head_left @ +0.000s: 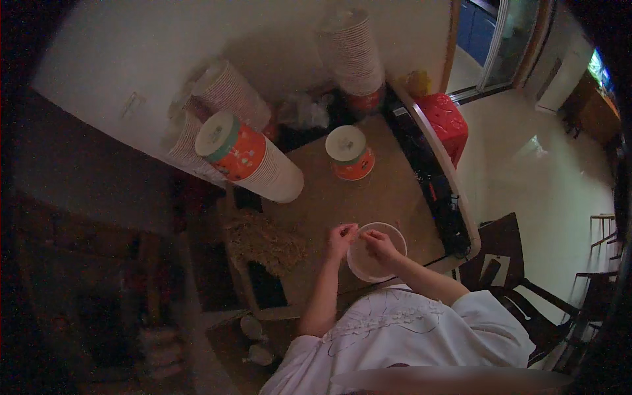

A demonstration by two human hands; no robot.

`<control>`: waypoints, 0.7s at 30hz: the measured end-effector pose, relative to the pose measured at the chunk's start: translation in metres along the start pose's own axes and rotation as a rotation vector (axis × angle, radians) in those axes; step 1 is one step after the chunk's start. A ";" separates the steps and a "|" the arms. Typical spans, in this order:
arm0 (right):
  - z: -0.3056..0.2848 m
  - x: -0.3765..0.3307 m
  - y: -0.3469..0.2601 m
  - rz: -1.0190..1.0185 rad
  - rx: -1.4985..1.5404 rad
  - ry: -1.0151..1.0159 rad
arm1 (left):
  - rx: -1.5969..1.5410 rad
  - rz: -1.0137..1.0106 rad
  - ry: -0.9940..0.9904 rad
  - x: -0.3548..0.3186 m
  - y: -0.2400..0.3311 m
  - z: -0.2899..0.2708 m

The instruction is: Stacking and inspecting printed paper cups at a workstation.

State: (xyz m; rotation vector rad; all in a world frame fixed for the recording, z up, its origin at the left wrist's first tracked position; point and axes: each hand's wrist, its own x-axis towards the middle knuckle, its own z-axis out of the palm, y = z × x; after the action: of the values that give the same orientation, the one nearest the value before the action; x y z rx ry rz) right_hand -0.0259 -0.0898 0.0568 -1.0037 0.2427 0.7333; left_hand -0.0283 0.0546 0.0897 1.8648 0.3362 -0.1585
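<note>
My left hand (340, 239) and my right hand (380, 246) come close together over a round white paper tub (361, 266) near the table's front edge. On both hands the fingers are pinched together at the tips. Whatever lies between them is too small and dim to make out. The tub's open mouth faces up below my right hand, and my left hand is at its left rim. Left of the tub lies a heap of brown, stringy material (268, 242). Beyond it, a single orange and green paper tub (350, 153) stands upside down.
A tall stack of tubs (253, 161) leans at the left. More white stacks (230, 89) stand behind it, another stack (355, 49) at the back. A clear plastic bag (304, 110) lies between them. A red stool (444, 122) and a dark chair (503, 263) are at the right.
</note>
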 end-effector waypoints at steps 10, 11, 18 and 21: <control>0.015 -0.044 -0.026 0.086 -0.128 -0.170 | -0.371 0.006 0.006 -0.056 0.017 0.009; 0.017 -0.046 -0.025 0.080 -0.091 -0.138 | -0.334 0.040 0.043 -0.057 0.017 0.011; 0.009 -0.042 -0.012 0.050 -0.164 -0.084 | -0.004 0.229 0.226 -0.055 0.007 0.017; 0.013 -0.045 -0.016 0.069 -0.169 -0.113 | 0.209 0.287 0.204 -0.054 0.002 0.016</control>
State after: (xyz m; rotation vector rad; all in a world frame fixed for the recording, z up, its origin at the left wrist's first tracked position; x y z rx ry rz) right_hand -0.0504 -0.1050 0.0975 -1.1139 0.1193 0.8813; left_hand -0.0783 0.0307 0.1012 2.1195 0.1929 0.2002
